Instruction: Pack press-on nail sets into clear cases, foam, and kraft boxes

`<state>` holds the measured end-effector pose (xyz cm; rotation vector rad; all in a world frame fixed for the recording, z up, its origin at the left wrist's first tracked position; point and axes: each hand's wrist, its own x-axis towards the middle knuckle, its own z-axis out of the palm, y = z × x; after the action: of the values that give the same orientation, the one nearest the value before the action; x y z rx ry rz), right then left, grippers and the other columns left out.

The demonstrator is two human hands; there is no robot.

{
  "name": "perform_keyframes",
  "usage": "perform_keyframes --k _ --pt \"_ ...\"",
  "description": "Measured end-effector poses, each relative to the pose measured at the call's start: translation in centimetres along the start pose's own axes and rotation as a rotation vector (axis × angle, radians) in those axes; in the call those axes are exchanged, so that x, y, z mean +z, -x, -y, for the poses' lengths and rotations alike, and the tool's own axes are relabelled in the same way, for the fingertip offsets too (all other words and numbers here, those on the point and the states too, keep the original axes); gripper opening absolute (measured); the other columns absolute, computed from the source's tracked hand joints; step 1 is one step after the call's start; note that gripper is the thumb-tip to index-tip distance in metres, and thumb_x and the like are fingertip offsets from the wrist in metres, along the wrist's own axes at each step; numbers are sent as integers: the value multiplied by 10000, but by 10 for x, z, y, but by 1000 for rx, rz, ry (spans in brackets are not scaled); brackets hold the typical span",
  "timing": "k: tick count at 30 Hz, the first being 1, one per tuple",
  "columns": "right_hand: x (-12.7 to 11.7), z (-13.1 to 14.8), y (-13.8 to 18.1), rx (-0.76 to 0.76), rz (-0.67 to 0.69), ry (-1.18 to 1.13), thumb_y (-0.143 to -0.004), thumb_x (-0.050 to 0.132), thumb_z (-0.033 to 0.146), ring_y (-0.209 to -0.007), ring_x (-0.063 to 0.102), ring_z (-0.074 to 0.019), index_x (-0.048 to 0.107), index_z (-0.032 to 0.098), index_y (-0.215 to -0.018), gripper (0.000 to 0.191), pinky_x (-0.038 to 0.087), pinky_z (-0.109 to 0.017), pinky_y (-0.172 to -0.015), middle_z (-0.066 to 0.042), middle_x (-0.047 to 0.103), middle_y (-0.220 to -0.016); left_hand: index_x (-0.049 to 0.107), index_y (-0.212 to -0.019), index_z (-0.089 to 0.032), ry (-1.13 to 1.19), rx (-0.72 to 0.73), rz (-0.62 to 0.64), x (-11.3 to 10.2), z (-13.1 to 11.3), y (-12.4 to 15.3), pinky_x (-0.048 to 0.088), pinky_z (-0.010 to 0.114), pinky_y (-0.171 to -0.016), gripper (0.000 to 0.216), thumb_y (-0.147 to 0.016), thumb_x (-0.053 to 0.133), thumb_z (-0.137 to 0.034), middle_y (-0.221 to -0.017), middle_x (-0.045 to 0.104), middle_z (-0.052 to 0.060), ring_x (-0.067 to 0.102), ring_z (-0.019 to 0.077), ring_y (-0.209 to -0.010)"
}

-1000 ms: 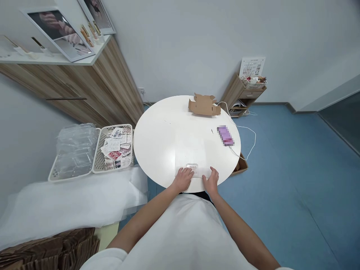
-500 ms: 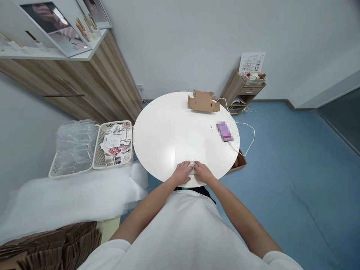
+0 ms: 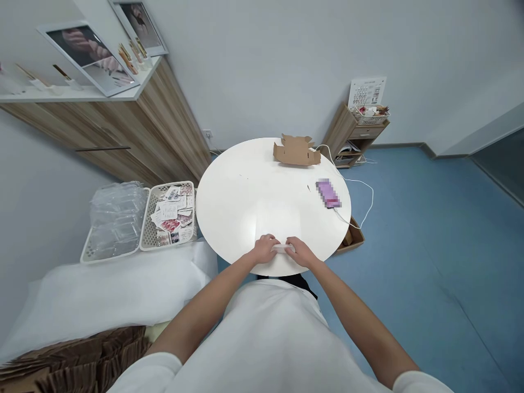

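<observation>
Approx 1 s ago L hand (image 3: pixel 264 249) lay on a clear case, R hand (image 3: pixel 301 252) apart at the end of a pale strip; at 0.5 s they nearly met over it. Now they're slightly apart w/ a small whitish pkt (image 3: pixel 281 249) betw. them, case's contents no longer visible. Both hands grasp pkt, one per end; fingers hide the ends. Pkt's at/just above the near part of table (image 3: pixel 225 202).

Beyond grip: open brown box (image 3: pixel 297 151), far edge, unmoved. Ahead & R of grip: purple item (image 3: pixel 328 192), pixelated, w/ white cable (image 3: pixel 371 199) looping off table. Well L, off table: basket (image 3: pixel 146 234) of cards (image 3: pixel 168 212), then clear trays (image 3: pixel 117 213); nearer the body, white sheets (image 3: pixel 118 289) & brown stack (image 3: pixel 90 360).
</observation>
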<state>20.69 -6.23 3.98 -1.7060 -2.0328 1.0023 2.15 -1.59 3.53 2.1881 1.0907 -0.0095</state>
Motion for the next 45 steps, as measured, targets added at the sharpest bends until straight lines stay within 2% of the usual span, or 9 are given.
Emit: perform_keyframes --k 7,13,17,20,24,30,37,41,45 --pt "-7 -9 -22 157 72 -98 -797 433 368 -818 517 -173 583 205 -909 248 374 -276 -697 -53 576 -914 583 -973 -200 299 -37 171 -15 23 -25 418 273 -771 308 -680 486 -199 -982 594 35 539 190 -910" --pt "-3 -26 -32 306 62 -206 -774 467 352 -915 524 -185 553 224 -981 258 392 -280 -735 -37 582 -1028 584 -908 -197 264 -239 64 -13 44 -28 436 237 -704 238 -681 524 -238 -933 615 25 567 163 -852" --pt "1 -32 -24 380 -141 -56 -797 418 303 -991 496 -211 480 204 -1101 326 386 -320 -789 -80 535 -1099 557 -939 -171 160 -356 -26 -14 46 -16 417 304 -756 256 -695 507 -230 -989 583 74 536 213 -924" --pt "7 -27 -14 245 -267 162 -786 436 301 -1091 415 -252 411 186 -1176 407 332 -381 -867 -123 465 -1181 495 -1055 -174 -9 -316 -167 -9 34 -3 358 369 -842 352 -704 486 -206 -1111 511 107 464 248 -1035" --pt "16 -17 -12 -148 -13 345 -650 617 372 -1202 282 -273 439 210 -1113 522 224 -422 -948 -110 348 -1305 416 -1138 -208 -210 35 -177 6 12 6 257 388 -943 515 -656 571 -300 -1249 408 89 341 253 -1159" --pt "23 -6 -16 -152 84 436 -622 633 291 -1044 437 -255 465 204 -1018 439 230 -417 -918 -113 464 -1168 420 -1098 -187 -268 72 -121 16 1 12 300 374 -885 496 -626 559 -240 -1244 409 102 418 249 -1074" --pt "16 5 7 -6 194 152 -624 601 444 -843 516 -197 517 220 -937 394 339 -344 -789 -30 582 -893 509 -1046 -221 -74 105 11 9 8 29 356 330 -830 412 -644 524 -309 -1037 573 43 516 235 -955" --pt "7 3 3 116 124 -108 -703 505 474 -831 525 -179 569 220 -852 301 373 -296 -722 -31 593 -901 577 -989 -244 108 51 24 -5 14 20 371 299 -832 312 -751 427 -380 -1022 597 30 524 215 -973" --pt "2 -10 -9 284 -1 -259 -738 429 492 -804 535 -178 585 201 -775 332 387 -285 -697 -31 605 -851 596 -913 -207 184 -93 -103 -19 29 6 389 288 -810 315 -757 441 -432 -968 597 63 534 207 -936"
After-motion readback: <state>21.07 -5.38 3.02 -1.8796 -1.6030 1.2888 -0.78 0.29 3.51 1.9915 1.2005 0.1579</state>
